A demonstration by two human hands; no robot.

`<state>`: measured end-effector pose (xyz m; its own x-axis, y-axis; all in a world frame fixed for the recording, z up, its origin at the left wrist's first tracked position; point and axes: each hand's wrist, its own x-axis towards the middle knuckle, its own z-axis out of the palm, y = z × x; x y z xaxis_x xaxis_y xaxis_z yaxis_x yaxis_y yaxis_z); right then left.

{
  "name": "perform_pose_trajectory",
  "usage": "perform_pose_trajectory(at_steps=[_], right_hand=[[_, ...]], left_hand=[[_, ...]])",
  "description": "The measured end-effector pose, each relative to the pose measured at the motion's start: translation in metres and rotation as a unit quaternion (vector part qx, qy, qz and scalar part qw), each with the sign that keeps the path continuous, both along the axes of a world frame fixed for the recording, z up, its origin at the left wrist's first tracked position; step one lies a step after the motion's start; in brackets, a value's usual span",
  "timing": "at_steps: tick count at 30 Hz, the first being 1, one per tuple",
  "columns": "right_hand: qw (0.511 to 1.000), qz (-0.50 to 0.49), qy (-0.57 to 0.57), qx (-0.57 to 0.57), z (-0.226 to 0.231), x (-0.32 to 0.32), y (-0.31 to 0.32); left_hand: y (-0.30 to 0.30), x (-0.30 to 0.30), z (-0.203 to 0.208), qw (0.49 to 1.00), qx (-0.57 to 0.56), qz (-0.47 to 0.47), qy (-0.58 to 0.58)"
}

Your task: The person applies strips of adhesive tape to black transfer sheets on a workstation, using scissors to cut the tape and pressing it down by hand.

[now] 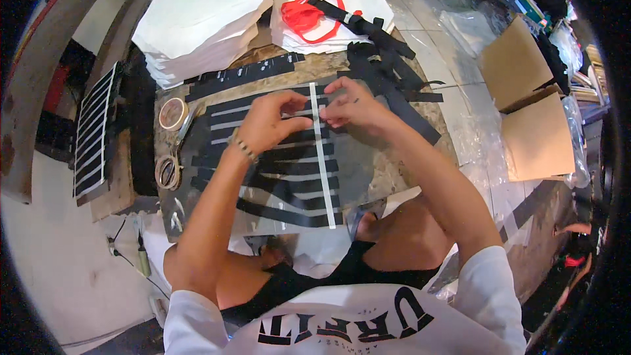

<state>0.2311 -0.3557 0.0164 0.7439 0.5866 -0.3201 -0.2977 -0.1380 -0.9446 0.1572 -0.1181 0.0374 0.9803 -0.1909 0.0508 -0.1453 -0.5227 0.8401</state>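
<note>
Your left hand [273,118] has an open grip, thumb and fingers parted just left of the long white strip [322,158]. Your right hand [351,108] has its fingertips at the strip's right edge; I cannot tell whether that grip closes on it. The strip lies across the right ends of the black bands [296,167], over the table [388,171].

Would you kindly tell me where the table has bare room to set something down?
On the near side of the right hand, bare tabletop shows between the white strip and its forearm. The far side is crowded with white sheet stacks, a red bundle and black strips; the left edge holds a tape roll and scissors.
</note>
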Motion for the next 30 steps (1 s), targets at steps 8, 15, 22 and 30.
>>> perform_pose_trajectory(at_steps=[8,15,22,30], right_hand=[[1.0,0.02,0.001,0.007,-0.026,0.013,-0.006],[0.994,0.045,-0.102,0.01,-0.035,0.02,-0.001],[0.997,0.013,-0.074,0.019,-0.036,0.024,0.003],[0.995,0.01,-0.095,-0.006,-0.032,0.025,-0.001]], left_hand=[[-0.016,0.049,-0.017,0.996,-0.008,-0.065,0.065],[-0.011,0.064,-0.028,0.993,-0.035,-0.09,0.073],[-0.006,0.073,-0.034,0.992,-0.043,-0.091,0.081],[-0.01,0.074,-0.031,0.986,-0.087,-0.079,0.118]])
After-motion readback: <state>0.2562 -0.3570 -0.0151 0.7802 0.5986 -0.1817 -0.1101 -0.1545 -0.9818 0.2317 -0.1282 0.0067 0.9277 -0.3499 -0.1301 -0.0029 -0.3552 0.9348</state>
